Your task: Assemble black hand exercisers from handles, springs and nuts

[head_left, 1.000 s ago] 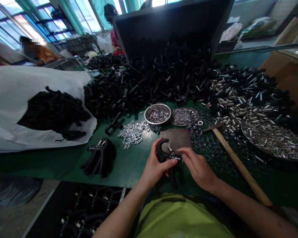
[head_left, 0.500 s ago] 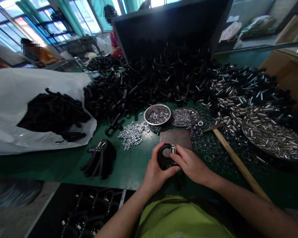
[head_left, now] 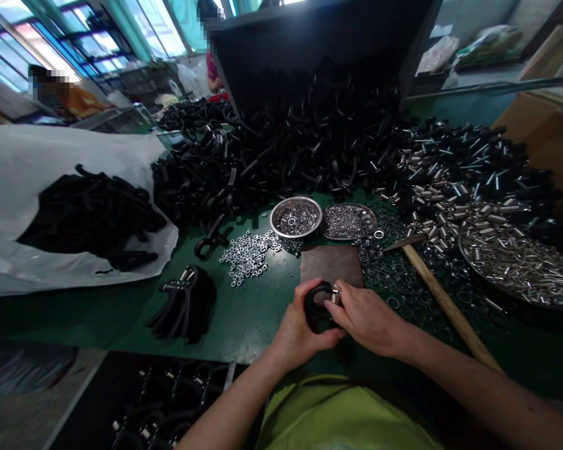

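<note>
A black curved clamp (head_left: 313, 307) is wrapped by the fingers of my left hand (head_left: 296, 331), just in front of a flat metal plate (head_left: 331, 262). My right hand (head_left: 368, 319) pinches a silvery spring (head_left: 335, 294) at the clamp's right side, by its opening. Small nuts (head_left: 246, 253) lie scattered to the left of the plate. Behind it are a round metal bowl (head_left: 273, 220) of small parts and a second dish (head_left: 349, 222) of small parts. Several assembled black pieces (head_left: 185, 306) stand together on the green table (head_left: 253, 328) at the left.
A hammer (head_left: 443, 300) lies right of the plate among loose rings (head_left: 398, 281). Springs and pins fill a tray at the far right. Black parts are heaped behind, and a white bag (head_left: 14, 262) holds more at the left. Two people are in the background.
Both hands, with the clamp and spring, have shifted slightly right and toward my body. The view has shifted slightly too.
</note>
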The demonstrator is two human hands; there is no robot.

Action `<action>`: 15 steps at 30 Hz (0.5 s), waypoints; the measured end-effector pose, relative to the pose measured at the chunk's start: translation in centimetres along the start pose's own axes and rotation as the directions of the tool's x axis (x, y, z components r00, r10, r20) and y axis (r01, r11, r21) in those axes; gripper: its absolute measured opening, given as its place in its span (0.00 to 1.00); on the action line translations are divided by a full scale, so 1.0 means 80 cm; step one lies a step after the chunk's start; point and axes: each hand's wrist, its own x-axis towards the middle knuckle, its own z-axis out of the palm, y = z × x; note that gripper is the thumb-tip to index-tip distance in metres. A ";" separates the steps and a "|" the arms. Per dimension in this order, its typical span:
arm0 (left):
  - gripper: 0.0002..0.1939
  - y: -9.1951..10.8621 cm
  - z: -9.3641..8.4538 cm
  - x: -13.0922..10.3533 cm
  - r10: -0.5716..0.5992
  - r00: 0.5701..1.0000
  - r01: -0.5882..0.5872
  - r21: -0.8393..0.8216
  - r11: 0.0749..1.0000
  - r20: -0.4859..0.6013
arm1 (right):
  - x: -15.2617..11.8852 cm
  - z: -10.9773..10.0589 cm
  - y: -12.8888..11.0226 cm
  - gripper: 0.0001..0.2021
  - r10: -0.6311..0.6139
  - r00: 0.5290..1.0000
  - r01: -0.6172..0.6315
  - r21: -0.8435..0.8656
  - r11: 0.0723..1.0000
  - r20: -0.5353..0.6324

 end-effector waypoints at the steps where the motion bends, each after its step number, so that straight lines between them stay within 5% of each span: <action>1: 0.41 0.000 0.001 0.001 0.011 1.000 -0.011 0.001 1.000 0.001 | 0.002 -0.001 0.000 0.09 0.035 0.999 -0.035 0.005 0.999 0.013; 15: 0.38 -0.003 0.008 0.013 0.019 0.998 -0.019 0.011 1.000 0.052 | 0.013 -0.007 0.011 0.14 0.030 0.990 -0.037 0.053 0.998 0.135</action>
